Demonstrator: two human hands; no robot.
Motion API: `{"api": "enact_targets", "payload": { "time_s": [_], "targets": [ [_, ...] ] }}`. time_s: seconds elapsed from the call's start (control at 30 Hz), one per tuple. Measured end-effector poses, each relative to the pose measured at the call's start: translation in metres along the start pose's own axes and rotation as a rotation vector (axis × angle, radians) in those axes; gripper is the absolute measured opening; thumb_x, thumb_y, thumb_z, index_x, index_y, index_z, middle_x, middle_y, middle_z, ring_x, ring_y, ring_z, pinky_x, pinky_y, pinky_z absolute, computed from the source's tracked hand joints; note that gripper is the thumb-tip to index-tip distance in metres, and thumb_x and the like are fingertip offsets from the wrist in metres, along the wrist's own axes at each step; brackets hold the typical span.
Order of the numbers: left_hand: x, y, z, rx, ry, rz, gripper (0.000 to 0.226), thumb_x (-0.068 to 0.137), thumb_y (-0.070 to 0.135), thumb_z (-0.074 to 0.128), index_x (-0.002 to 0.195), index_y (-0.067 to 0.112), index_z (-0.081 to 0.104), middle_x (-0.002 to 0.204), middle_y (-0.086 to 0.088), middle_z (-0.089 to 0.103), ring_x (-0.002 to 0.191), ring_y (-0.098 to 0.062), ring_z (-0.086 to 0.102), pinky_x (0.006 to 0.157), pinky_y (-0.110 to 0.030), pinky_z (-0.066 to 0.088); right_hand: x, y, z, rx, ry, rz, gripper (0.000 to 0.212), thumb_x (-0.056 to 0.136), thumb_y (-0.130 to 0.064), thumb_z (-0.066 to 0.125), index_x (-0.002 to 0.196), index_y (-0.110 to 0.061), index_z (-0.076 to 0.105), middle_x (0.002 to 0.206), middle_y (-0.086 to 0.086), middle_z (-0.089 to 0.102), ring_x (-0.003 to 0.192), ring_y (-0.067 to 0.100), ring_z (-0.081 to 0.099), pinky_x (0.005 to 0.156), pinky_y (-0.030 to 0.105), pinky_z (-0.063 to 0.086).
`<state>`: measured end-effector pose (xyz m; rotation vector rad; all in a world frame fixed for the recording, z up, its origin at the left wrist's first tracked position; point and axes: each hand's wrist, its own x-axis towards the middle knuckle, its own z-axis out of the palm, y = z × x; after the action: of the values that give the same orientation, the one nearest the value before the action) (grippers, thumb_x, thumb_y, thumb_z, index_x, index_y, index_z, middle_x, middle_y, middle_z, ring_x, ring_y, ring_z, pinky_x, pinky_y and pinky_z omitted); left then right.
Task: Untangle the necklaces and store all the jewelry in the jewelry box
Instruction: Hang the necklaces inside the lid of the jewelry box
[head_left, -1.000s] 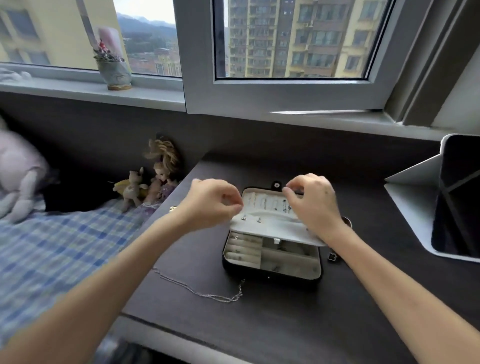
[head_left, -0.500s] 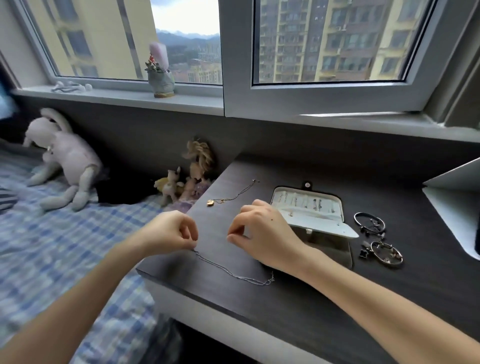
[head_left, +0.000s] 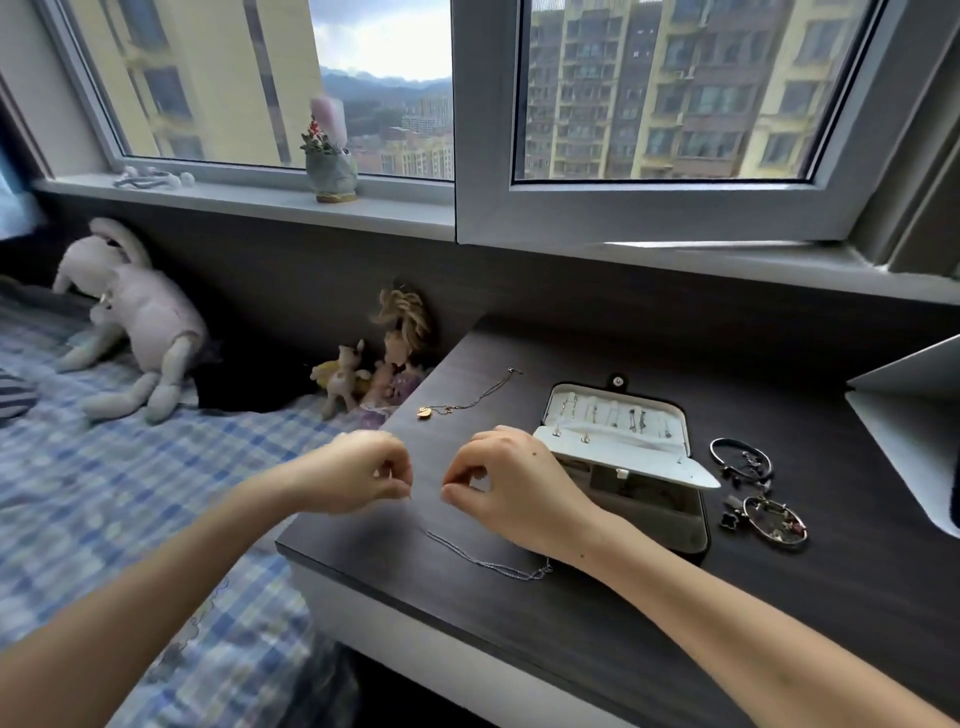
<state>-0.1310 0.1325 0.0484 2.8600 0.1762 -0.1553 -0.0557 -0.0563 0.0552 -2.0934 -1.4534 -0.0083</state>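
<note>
Pinching w/ fingertips, left grip holds thin silver chain necklace; rest trails on dark wood counter. Right grip curled beside, hold unclear. Open black jewelry box just behind it.

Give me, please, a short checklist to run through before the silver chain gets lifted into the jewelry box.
1. The left hand pinches one end of the silver chain: ok.
2. The right hand grips the chain: cannot tell.
3. The chain lies apart from the gold necklace: ok.
4. The jewelry box is open: ok.
5. Its compartments are free of the white flap: not ok, it overhangs them.
6. The bracelets are stored: not ok, both lie on the desk.
</note>
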Motion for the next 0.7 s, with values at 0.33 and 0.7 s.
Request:
{"api": "enact_targets", "payload": {
  "time_s": [0.33, 0.7],
  "targets": [
    [-0.008, 0.049, -0.076, -0.228, -0.016, 0.196, 0.012, 0.086, 0.016, 0.067, 0.085, 0.026, 0.062, 0.082, 0.01, 0.066, 0.075, 0.002, 0.062, 0.07, -0.014, 0.048, 0.015, -0.012, -0.018, 0.572, -0.054, 0.284, 0.006, 0.081, -0.013, 0.071, 0.086, -0.011, 0.074, 0.073, 0.003, 0.072, 0.071, 0.012, 0.062, 0.073, 0.033, 0.052],
    [-0.007, 0.055, -0.09, -0.505, -0.114, 0.113, 0.014, 0.093, 0.013, 0.056, 0.094, 0.017, 0.069, 0.082, 0.003, 0.065, 0.076, -0.006, 0.056, 0.075, -0.025, 0.045, 0.018, -0.02, -0.066, 0.666, -0.07, 0.363, 0.007, 0.081, -0.016, 0.074, 0.077, -0.01, 0.074, 0.067, 0.004, 0.072, 0.06, 0.009, 0.066, 0.055, 0.02, 0.051]
  ]
}}
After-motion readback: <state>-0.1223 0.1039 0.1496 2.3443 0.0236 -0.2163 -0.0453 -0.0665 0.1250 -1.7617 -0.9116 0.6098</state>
